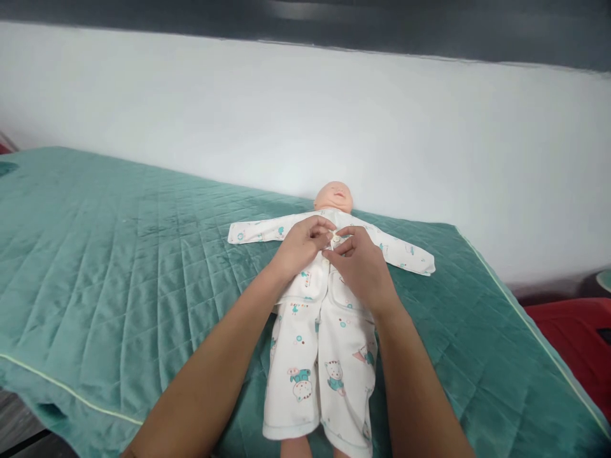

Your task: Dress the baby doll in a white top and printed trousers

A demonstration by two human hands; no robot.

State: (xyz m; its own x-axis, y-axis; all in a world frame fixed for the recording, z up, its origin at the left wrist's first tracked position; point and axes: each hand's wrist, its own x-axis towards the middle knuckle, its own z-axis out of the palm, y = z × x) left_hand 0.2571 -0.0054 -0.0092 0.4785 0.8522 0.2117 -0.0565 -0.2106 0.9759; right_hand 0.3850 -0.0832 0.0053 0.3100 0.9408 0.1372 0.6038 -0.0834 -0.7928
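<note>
**Fastening at the button [335,238] of a doll [334,196]**

The button is sitting at the centre of the frame, on the chest of the white printed baby suit [329,356] the doll is wearing. The left hand [303,245] and right hand [361,267] are meeting over it, fingers curled and pinching the suit's front edges (fingertips nearly touching). The doll is lying face up on a green quilted cover [119,267], below a white wall [334,114].
</note>
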